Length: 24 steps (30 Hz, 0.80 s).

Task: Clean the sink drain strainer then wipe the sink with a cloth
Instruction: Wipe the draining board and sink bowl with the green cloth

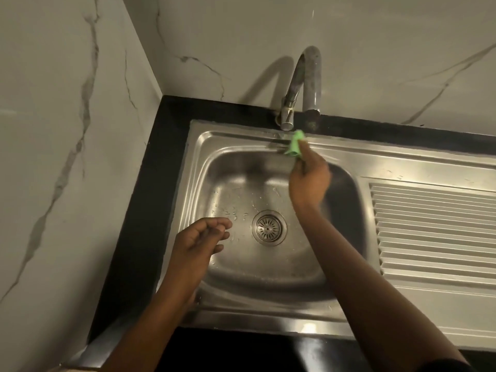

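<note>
— At the left, what is seen?
— Nothing is held by the left hand (200, 237), loosely curled over the sink (233, 167); the drain strainer (269, 228) is seated mid-basin.
— And rightward?
— A green cloth (294, 144) is pinched in the right hand (308, 181) against the back rim below the tap (303, 84). Overlapping strokes toward the ribbed drainboard (432, 226) would probably be best. Droplets are scattered on the steel; marble-patterned walls (67, 116) enclose the corner.

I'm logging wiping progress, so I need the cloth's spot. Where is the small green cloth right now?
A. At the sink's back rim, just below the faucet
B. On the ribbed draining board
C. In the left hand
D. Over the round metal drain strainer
A: the right hand presses the small green cloth against the steel sink's back rim, just below the curved metal faucet.
</note>
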{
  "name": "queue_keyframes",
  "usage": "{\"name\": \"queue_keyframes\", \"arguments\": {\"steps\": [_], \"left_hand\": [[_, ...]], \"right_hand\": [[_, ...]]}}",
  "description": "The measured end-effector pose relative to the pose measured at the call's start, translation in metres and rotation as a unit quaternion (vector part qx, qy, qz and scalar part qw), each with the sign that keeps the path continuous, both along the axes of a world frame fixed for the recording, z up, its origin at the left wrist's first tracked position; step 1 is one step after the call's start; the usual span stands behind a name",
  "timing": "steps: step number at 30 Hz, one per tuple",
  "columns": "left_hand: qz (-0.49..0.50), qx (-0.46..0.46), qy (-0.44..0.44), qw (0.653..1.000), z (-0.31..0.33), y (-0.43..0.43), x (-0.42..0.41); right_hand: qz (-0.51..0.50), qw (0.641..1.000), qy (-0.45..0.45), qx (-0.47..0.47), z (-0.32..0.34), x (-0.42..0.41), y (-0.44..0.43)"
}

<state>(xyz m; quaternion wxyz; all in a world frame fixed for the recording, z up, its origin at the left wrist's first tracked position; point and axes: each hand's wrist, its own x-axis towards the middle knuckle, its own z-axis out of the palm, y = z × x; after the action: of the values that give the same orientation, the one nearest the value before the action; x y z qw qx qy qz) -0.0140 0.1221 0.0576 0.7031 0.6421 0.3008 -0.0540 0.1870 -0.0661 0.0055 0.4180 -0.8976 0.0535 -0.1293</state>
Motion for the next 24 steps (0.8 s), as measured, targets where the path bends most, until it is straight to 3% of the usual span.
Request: {"name": "queue_keyframes", "arguments": {"steps": [2,4,7,11,15,18,24], "left_hand": [[-0.002,0.002,-0.001,1.000,0.000,0.002,-0.002],[-0.004,0.002,-0.001,1.000,-0.001,0.005,-0.005],[0.002,-0.004,0.000,1.000,-0.003,0.009,-0.007],[0.007,-0.011,0.013,1.000,-0.007,0.017,-0.006],[0.015,-0.017,0.028,0.999,-0.008,0.022,-0.007],[0.032,-0.018,0.029,0.999,-0.008,0.025,-0.007],[0.052,-0.030,0.038,0.997,-0.009,0.031,-0.019]], "right_hand": [[-0.120,0.993,-0.005,0.006,-0.003,0.008,-0.019],[-0.162,0.987,0.015,-0.019,-0.008,0.022,-0.024],[-0.087,0.989,0.045,-0.110,-0.017,0.037,-0.008],[0.017,0.987,0.034,-0.159,-0.030,0.031,0.048],[0.126,0.986,0.035,-0.100,-0.024,0.015,0.119],[0.252,0.963,0.031,-0.089,-0.019,0.000,0.170],[0.313,0.941,0.098,-0.077,-0.008,0.009,0.163]]}}
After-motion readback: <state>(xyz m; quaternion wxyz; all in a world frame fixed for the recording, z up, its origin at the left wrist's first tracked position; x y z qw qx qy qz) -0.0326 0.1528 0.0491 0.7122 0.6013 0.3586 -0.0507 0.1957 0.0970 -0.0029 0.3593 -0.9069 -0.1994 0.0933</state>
